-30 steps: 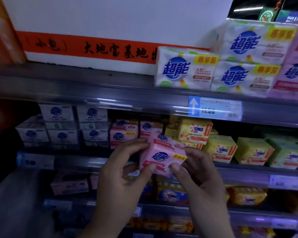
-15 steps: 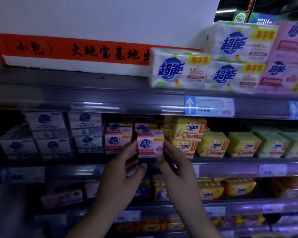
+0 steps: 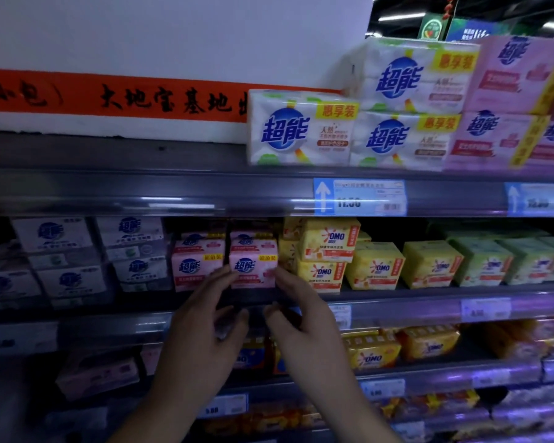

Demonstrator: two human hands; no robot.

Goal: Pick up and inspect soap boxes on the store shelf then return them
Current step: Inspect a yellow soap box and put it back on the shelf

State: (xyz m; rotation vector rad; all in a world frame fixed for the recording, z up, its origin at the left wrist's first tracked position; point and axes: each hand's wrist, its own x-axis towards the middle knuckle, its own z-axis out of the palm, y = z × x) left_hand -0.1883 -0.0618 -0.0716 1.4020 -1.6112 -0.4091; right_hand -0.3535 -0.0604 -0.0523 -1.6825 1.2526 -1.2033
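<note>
- Pink soap box [image 3: 253, 266] sits upright on the middle shelf [image 3: 429, 308], at the front edge, with its blue logo facing out.
- Left hand [image 3: 202, 337] reaches up from below. Its fingers [image 3: 227, 276] are fairly straight and touch the box's lower left side. The thumb [image 3: 237, 318] hangs below the shelf rim, off the box, so the hand is not clamped round it.
- Right hand [image 3: 304, 327] mirrors it. Its fingers [image 3: 283, 278] rest against the box's right side, and the thumb [image 3: 271, 313] is free below, near the left thumb.
- Neighbouring pink box [image 3: 197, 266] stands just beside it on the left.
- Another pink box [image 3: 251, 239] shows above and behind it; I cannot tell if it is stacked on top.
- Yellow OMO boxes [image 3: 328, 239] are stacked just to the right, with green boxes [image 3: 480, 260] further right.
- White soap boxes [image 3: 68, 254] are stacked at the left end of the same shelf.
- Top shelf [image 3: 141, 193] holds white multipacks [image 3: 301, 129] and pink multipacks [image 3: 499, 139], with a blue price tag [image 3: 360, 198] on its rim.
- Orange banner [image 3: 109, 95] with black characters runs along the wall behind.
- Yellow packs [image 3: 371, 350] lie on the shelf below; the picture there is dim and blurred.
</note>
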